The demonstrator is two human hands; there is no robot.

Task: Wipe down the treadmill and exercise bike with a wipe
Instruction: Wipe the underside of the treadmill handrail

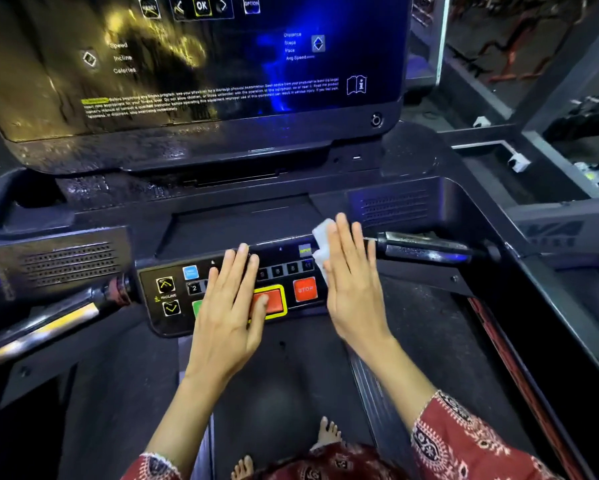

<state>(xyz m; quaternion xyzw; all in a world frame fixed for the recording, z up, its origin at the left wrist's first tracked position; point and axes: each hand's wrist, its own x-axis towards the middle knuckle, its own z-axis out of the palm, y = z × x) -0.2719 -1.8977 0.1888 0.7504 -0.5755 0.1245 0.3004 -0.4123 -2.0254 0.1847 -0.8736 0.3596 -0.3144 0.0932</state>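
Two hands are on the treadmill [222, 150] control panel [152, 317]. Left of the STOP button [305, 289], our left hand [229, 306] lies flat, grip apart and holding nothing; we'd keep it light so nothing gets pushed by accident. Just above-right of the STOP button, the wipe [320, 244] is pinned under our right hand [353, 289], fingers straight, grip not clamped. We'd press evenly and sweep across. The wipe looks white, thin and folded, and it pokes out past the fingers.
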